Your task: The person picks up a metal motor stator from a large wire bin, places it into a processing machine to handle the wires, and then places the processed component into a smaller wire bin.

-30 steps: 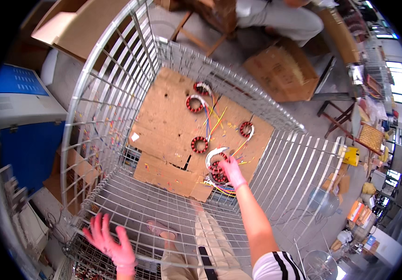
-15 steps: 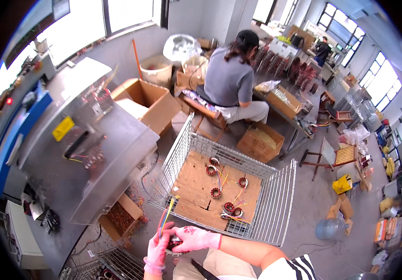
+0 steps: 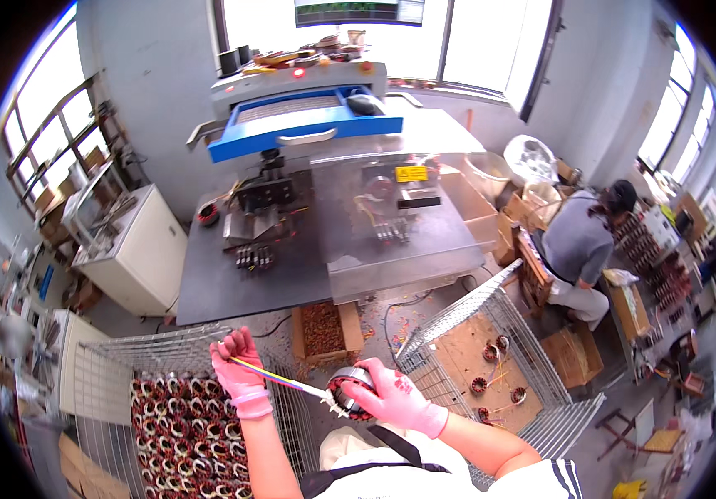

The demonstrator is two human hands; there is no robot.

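Both my hands wear pink gloves. My right hand [image 3: 398, 399] is closed around a ring-shaped motor stator [image 3: 349, 382] with a bright metal rim and dark red windings, held just above my lap. Yellow, blue and reddish lead wires [image 3: 279, 378], sleeved in white near the stator, stretch from it toward the left. Their far end is pinched in the fingers of my left hand [image 3: 240, 374], so they run fairly straight between my hands. My left hand is over the edge of a wire basket [image 3: 100, 378] holding rows of similar stators [image 3: 183, 432].
At right stands another wire basket [image 3: 570, 416], with several stators on its cardboard floor. Ahead is a dark bench [image 3: 225, 291] with a clear guard and a blue drawer [image 3: 308, 125]. Below it sits a carton [image 3: 348, 320] of brown bits. A person [image 3: 576, 237] sits at right.
My view has swung left, from the basket of loose stators to the bench and full basket. My hands have moved apart, drawing the wires out between them; the stator stays in my right hand.
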